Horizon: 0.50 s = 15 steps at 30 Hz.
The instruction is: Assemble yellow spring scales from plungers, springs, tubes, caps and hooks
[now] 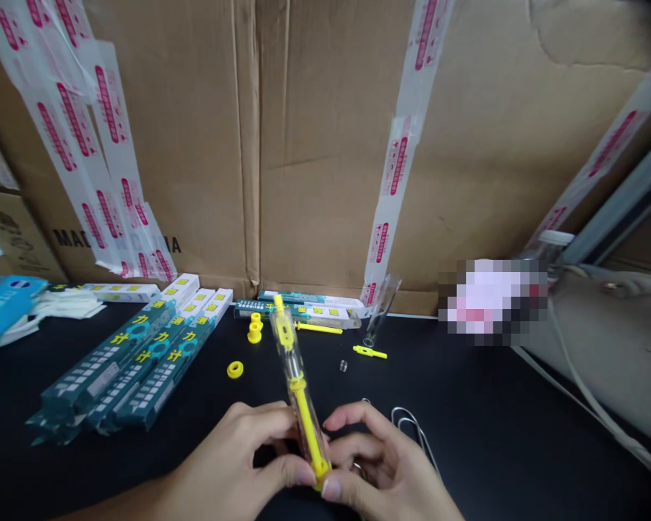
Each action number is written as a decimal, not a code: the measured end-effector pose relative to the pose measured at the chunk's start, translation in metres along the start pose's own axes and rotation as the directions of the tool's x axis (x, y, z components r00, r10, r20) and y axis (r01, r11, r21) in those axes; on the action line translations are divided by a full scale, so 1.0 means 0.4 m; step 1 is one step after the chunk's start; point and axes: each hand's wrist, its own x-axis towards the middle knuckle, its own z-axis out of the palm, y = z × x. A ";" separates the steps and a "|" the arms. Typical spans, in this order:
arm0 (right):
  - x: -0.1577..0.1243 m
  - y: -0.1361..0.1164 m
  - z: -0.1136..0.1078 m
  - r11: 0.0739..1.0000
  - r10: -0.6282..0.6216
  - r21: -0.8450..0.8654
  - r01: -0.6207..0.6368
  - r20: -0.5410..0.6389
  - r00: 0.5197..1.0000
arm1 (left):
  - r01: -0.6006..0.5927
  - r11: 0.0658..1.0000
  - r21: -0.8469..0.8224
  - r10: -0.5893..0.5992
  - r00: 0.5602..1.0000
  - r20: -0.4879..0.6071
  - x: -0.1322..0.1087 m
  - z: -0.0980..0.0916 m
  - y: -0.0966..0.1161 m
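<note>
Both hands hold a clear tubular spring scale (pixel 298 383) with yellow parts and a metal spring inside; it leans slightly left, its lower end toward me. My left hand (pixel 254 449) pinches the lower part of the tube from the left. My right hand (pixel 374 456) has its thumb at the yellow bottom end, with its fingers curled beside the tube. A bit of metal wire shows at the right fingers, partly hidden. Beyond the tube lie a yellow stepped plug (pixel 254 329), a yellow ring (pixel 235 370), a yellow rod (pixel 321 328), a small spring (pixel 343 366) and a yellow flat piece (pixel 369 352).
Several green and white boxes (pixel 157 362) are stacked at left, beside a blue packet (pixel 11 307). More boxes (pixel 298 311) lie against a taped cardboard wall (pixel 325 159). A clear tube (pixel 383 311) leans at the back. Metal wire hooks (pixel 415 430) lie right of my right hand, cables (pixel 591 405) farther right.
</note>
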 end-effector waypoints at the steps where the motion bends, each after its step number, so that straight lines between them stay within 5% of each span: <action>1: -0.001 -0.001 0.000 1.000 -0.002 0.004 0.002 -0.001 1.000 | -0.005 1.000 0.008 0.005 1.000 -0.001 0.000 0.000 -0.001; 11: -0.005 -0.002 0.001 0.994 -0.014 -0.108 0.017 0.022 1.000 | -0.064 0.993 0.096 0.059 0.997 0.048 0.000 -0.002 -0.003; 15: -0.007 0.000 0.004 0.992 0.013 -0.128 -0.009 0.031 0.999 | -0.008 0.998 -0.060 0.011 0.999 0.043 0.008 0.001 -0.014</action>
